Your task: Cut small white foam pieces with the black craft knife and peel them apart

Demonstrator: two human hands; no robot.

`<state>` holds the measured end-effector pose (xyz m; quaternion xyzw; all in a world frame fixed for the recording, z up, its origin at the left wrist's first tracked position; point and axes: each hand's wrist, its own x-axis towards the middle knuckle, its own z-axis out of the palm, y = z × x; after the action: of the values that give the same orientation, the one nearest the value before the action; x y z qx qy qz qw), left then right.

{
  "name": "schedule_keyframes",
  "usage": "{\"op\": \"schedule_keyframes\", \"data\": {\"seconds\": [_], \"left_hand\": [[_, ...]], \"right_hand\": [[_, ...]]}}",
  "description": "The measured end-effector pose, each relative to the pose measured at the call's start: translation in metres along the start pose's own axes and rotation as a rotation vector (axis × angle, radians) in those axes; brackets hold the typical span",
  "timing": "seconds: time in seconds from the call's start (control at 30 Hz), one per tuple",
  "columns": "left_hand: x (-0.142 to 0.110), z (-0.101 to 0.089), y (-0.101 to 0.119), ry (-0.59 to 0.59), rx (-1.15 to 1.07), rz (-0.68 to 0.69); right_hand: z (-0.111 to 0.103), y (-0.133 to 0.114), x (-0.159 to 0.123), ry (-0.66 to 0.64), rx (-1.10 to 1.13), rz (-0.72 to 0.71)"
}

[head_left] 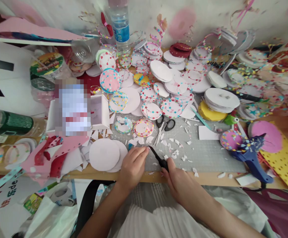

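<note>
Low over the front of a grey cutting mat (pixel 208 160), my right hand (pixel 177 180) is closed around a slim black pointed tool (pixel 159 159). Its exact kind does not show. The tool's tip reaches close to the fingertips of my left hand (pixel 133 165). That hand's fingers are pressed together, and whatever they pinch is hidden or too small to name. Just beyond them lie black-handled scissors (pixel 158 135) and white paper scraps (pixel 175 154). White round discs (pixel 104 154) lie to the left of my left hand.
Bead-trimmed round pieces (pixel 151 109) and white discs (pixel 161 70) pile up behind the mat. A blue glue gun (pixel 252 158) rests at right, near yellow dotted material (pixel 283 167). At left are a phone (pixel 74 105) and a white box (pixel 100 112). A water bottle (pixel 121 31) stands behind.
</note>
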<state>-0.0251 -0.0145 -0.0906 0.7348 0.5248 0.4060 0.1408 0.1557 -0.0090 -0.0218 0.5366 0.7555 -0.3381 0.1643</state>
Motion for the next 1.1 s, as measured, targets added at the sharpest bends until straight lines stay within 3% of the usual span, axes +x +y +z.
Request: {"op": "schedule_keyframes", "data": {"seconds": [0.33, 0.5, 0.6, 0.67, 0.83, 1.0, 1.07, 1.1], "left_hand": [[0.0, 0.002, -0.002, 0.012, 0.022, 0.039], [0.004, 0.001, 0.002, 0.043, 0.011, -0.002], [0.012, -0.007, 0.008, 0.106, -0.013, -0.072], [0.019, -0.016, 0.014, 0.142, -0.123, -0.194], [0.041, -0.032, 0.033, 0.142, -0.609, -0.557], [0.056, -0.032, 0.049, 0.112, -0.774, -0.644], [0.058, -0.03, 0.057, 0.087, -0.792, -0.652], [0.059, -0.028, 0.061, 0.069, -0.802, -0.654]], "right_hand": [[-0.001, -0.003, 0.004, -0.045, -0.039, 0.052], [0.0, 0.012, -0.003, 0.029, 0.101, -0.073], [-0.001, 0.033, -0.012, 0.14, 0.273, -0.119], [-0.002, 0.05, -0.015, 0.27, 0.336, -0.042], [-0.007, 0.09, 0.001, 0.609, -0.013, 0.201], [-0.018, 0.091, 0.01, 0.891, -0.088, 0.035], [-0.027, 0.074, 0.004, 0.895, 0.09, -0.08], [-0.031, 0.064, 0.001, 0.829, 0.235, -0.171]]}}
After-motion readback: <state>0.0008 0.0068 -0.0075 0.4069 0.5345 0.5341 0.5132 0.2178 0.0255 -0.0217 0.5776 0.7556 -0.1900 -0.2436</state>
